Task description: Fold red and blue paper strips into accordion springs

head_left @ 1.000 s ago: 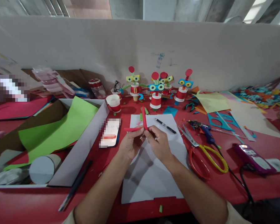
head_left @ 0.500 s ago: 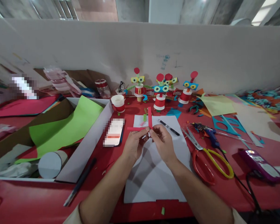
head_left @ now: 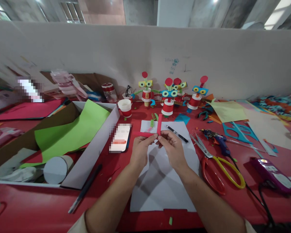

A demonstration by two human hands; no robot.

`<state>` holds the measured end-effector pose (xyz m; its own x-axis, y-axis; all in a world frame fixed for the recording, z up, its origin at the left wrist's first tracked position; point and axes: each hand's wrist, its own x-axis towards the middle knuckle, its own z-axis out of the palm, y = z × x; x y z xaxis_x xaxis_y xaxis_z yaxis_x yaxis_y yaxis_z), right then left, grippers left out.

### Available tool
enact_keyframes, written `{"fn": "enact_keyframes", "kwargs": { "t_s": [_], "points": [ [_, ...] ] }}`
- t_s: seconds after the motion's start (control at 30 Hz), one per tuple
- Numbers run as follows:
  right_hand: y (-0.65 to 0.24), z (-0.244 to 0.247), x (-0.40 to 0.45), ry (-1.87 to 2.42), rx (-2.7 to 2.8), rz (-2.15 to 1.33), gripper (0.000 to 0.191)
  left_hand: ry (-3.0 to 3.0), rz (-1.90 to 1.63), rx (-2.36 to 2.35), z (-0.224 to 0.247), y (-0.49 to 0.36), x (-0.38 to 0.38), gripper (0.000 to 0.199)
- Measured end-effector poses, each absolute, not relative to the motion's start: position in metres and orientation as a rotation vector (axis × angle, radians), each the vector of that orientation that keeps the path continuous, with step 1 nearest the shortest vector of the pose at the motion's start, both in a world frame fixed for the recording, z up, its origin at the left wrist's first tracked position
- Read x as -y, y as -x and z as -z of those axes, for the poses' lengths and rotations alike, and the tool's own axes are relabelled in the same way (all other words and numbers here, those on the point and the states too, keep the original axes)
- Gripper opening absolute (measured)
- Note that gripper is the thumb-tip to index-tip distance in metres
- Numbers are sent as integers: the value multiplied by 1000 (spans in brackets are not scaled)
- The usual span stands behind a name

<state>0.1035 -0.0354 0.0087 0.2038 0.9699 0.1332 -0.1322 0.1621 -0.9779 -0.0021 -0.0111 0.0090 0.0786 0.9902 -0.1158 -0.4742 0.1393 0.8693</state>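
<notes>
Two red paper strips meet at a right angle between my hands, one red paper strip point(head_left: 159, 123) pointing away from me and the other point(head_left: 145, 134) pointing left. My left hand point(head_left: 141, 150) pinches them at the corner from the left. From the other side, my right hand point(head_left: 171, 147) pinches the same corner, fingertips almost touching the left ones. Beneath my hands lies a white paper sheet point(head_left: 160, 194). Just beyond them is a small green folded paper spring point(head_left: 152, 123), and a black pen point(head_left: 177, 133) rests on the sheet to the right.
Scissors point(head_left: 210, 157), a glue gun point(head_left: 219, 140) and a purple device point(head_left: 274, 176) with a cord lie right. A phone point(head_left: 121, 137) and an open box point(head_left: 97, 142) of coloured paper stand left. Several paper-cup robot figures point(head_left: 168, 105) and a paper cup point(head_left: 124, 107) are behind.
The view has shifted slightly, so everything sits a little further right. Both hands keep their pinch on the strips' corner; the upright strip leans slightly differently.
</notes>
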Motion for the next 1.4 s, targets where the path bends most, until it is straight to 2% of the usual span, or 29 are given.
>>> {"fn": "enact_keyframes", "kwargs": {
  "t_s": [0.23,0.43,0.87,1.17,1.4],
  "points": [
    [-105,-8,33,1032,884,-1119,7,-785,-1158,-853,-9,4,9,17],
    [-104,-9,33,997,809,-1172,12,-844,-1168,-835,-8,4,9,18],
    [-104,-8,32,986,766,-1196,16,-866,-1201,-855,-7,3,9,17],
    [-104,-8,34,944,795,-1113,11,-1063,-1212,-806,-11,5,12,15],
    [-105,-8,31,989,772,-1131,12,-989,-1212,-754,-9,5,10,13]
  ]
}}
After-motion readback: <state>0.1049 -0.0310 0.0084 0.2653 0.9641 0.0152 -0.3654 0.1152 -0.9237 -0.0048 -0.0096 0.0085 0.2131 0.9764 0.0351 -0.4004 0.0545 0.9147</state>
